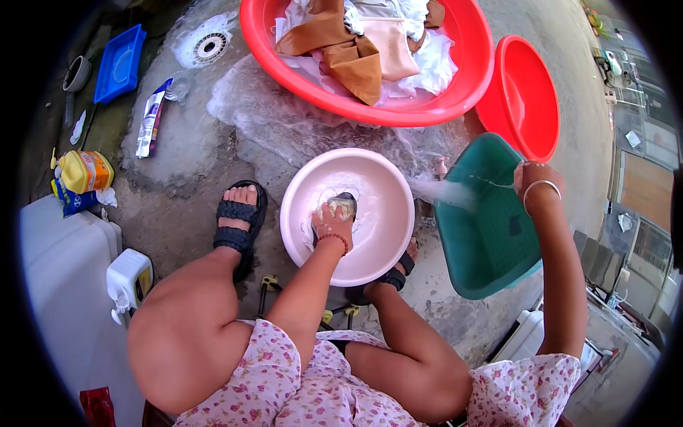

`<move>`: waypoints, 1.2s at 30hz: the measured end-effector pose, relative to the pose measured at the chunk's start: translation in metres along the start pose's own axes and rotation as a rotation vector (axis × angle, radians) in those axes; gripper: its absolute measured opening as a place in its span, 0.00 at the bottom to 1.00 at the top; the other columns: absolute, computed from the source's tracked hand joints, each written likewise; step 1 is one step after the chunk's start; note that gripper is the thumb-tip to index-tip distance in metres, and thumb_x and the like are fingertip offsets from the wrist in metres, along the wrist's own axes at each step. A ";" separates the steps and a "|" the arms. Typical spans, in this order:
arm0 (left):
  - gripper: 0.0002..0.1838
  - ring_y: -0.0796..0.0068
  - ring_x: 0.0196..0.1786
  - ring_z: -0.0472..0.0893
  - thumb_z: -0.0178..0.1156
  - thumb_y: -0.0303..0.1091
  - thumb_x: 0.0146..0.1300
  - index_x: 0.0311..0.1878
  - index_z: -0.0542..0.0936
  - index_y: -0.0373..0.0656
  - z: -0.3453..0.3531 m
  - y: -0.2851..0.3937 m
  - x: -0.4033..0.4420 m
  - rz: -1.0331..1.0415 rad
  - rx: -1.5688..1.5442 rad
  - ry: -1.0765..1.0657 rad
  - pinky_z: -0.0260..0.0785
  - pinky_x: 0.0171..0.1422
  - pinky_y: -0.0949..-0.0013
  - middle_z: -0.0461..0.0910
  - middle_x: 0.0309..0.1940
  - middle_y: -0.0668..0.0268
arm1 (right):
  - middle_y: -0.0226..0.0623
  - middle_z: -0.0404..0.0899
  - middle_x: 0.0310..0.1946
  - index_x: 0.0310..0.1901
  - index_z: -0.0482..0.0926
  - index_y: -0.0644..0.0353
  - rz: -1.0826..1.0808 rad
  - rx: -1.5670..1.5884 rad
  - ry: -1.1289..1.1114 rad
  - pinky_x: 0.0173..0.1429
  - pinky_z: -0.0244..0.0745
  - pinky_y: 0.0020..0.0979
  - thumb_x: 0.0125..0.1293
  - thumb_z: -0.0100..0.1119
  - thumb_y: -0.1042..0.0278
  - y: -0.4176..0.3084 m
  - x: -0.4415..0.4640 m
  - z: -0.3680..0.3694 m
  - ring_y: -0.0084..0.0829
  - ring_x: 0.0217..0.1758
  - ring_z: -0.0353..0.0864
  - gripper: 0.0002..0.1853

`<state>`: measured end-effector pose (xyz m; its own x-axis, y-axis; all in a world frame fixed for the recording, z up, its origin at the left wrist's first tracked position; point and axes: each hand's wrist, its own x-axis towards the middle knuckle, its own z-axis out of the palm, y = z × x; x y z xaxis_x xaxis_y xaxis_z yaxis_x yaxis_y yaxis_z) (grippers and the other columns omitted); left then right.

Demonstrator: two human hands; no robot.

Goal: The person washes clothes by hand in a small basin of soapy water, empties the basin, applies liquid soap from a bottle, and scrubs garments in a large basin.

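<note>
My left hand [333, 222], with a red bead bracelet at the wrist, is down inside a pale pink basin [299, 181]. It holds a dark-edged shoe [346, 198] with a pale inside, and the palm covers much of it. Whitish water lies around the shoe. My right hand [535, 176], wearing a pale bangle, is closed on the rim of a green basin [484, 242]. That basin is tilted, and water [447, 192] splashes at its left edge. The fingertips of my right hand are hidden.
Ahead, a large red basin [306, 92] holds wet clothes [363, 60]; a smaller red basin [526, 107] stands right of it. A floor drain [210, 47], blue tray [119, 64], packet [151, 121] and yellow jug [84, 171] are at left. Foamy water covers the wet concrete.
</note>
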<state>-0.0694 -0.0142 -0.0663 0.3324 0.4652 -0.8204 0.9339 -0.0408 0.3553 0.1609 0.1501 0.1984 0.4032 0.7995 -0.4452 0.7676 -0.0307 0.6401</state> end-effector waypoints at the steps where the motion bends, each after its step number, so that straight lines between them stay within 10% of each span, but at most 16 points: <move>1: 0.32 0.49 0.73 0.41 0.53 0.35 0.53 0.65 0.63 0.59 -0.001 0.000 -0.001 -0.004 -0.004 0.003 0.32 0.70 0.40 0.48 0.71 0.62 | 0.38 0.81 0.42 0.41 0.81 0.56 0.004 0.000 0.001 0.46 0.77 0.33 0.61 0.48 0.69 0.008 0.007 0.014 0.35 0.45 0.81 0.12; 7: 0.33 0.49 0.73 0.40 0.54 0.35 0.53 0.65 0.63 0.59 0.001 0.002 0.000 -0.013 0.004 -0.002 0.31 0.71 0.40 0.47 0.71 0.62 | 0.38 0.81 0.41 0.37 0.81 0.53 -0.121 -0.357 0.086 0.40 0.77 0.30 0.61 0.52 0.65 0.064 0.019 0.063 0.32 0.42 0.82 0.09; 15: 0.34 0.48 0.72 0.39 0.57 0.39 0.52 0.65 0.62 0.59 0.005 0.001 0.001 0.001 0.071 0.021 0.30 0.71 0.41 0.47 0.71 0.62 | 0.48 0.79 0.42 0.49 0.73 0.61 0.407 0.493 -0.194 0.48 0.71 0.41 0.47 0.60 0.43 0.242 -0.023 0.290 0.46 0.44 0.78 0.33; 19: 0.32 0.48 0.72 0.40 0.53 0.36 0.52 0.64 0.64 0.59 0.005 0.002 -0.002 0.006 0.081 0.059 0.28 0.70 0.38 0.49 0.70 0.62 | 0.43 0.80 0.40 0.46 0.78 0.59 0.584 0.645 0.122 0.47 0.72 0.39 0.44 0.60 0.38 0.226 -0.089 0.409 0.43 0.42 0.78 0.34; 21: 0.34 0.48 0.72 0.41 0.56 0.38 0.51 0.65 0.63 0.59 0.005 0.004 -0.004 0.018 0.119 0.053 0.29 0.70 0.39 0.49 0.70 0.61 | 0.40 0.80 0.40 0.45 0.79 0.55 0.650 0.698 -0.213 0.49 0.72 0.39 0.43 0.61 0.37 0.177 -0.101 0.351 0.38 0.42 0.78 0.33; 24: 0.36 0.47 0.72 0.39 0.58 0.42 0.51 0.66 0.60 0.58 0.002 0.004 -0.005 0.029 0.161 0.028 0.30 0.70 0.40 0.48 0.70 0.59 | 0.37 0.81 0.41 0.46 0.80 0.52 0.928 0.864 0.196 0.50 0.72 0.36 0.40 0.61 0.32 0.166 -0.111 0.481 0.33 0.44 0.78 0.36; 27: 0.37 0.46 0.72 0.39 0.58 0.43 0.52 0.67 0.59 0.58 0.004 0.001 -0.001 0.039 0.198 0.004 0.31 0.70 0.40 0.47 0.70 0.59 | 0.45 0.80 0.38 0.44 0.75 0.56 1.112 0.659 0.062 0.45 0.74 0.45 0.54 0.52 0.57 0.111 -0.104 0.410 0.46 0.42 0.79 0.18; 36: 0.38 0.47 0.72 0.41 0.58 0.43 0.52 0.68 0.57 0.55 -0.002 0.007 -0.004 0.028 0.262 -0.017 0.37 0.70 0.42 0.45 0.71 0.56 | 0.43 0.81 0.34 0.40 0.75 0.51 0.878 0.496 0.130 0.40 0.74 0.43 0.51 0.60 0.55 0.090 -0.072 0.377 0.44 0.37 0.81 0.16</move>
<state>-0.0643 -0.0143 -0.0593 0.3590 0.4460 -0.8199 0.9258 -0.2819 0.2520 0.3888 -0.1366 0.0519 0.8894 0.4328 0.1472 0.3584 -0.8600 0.3632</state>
